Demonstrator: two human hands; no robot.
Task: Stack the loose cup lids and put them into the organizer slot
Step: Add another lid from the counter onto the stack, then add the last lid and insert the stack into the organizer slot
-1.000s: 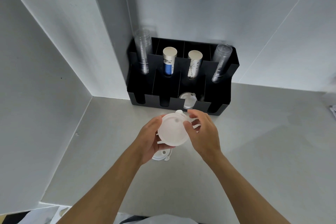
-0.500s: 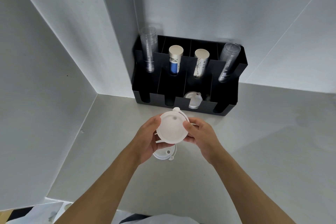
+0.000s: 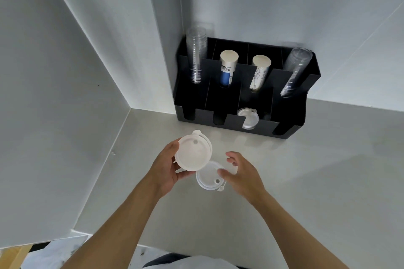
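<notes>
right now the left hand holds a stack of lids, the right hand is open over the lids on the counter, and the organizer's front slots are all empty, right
Not quite: the organizer's front slots are not all empty. The head view shows a lid already standing in the third front slot from the left. The rest holds: the left hand holds a stack of lids, and the right hand is open over the lids on the counter.

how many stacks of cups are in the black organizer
4, across the organizer's back row: clear stack far left, blue paper stack, white paper stack, clear stack far right.
</notes>
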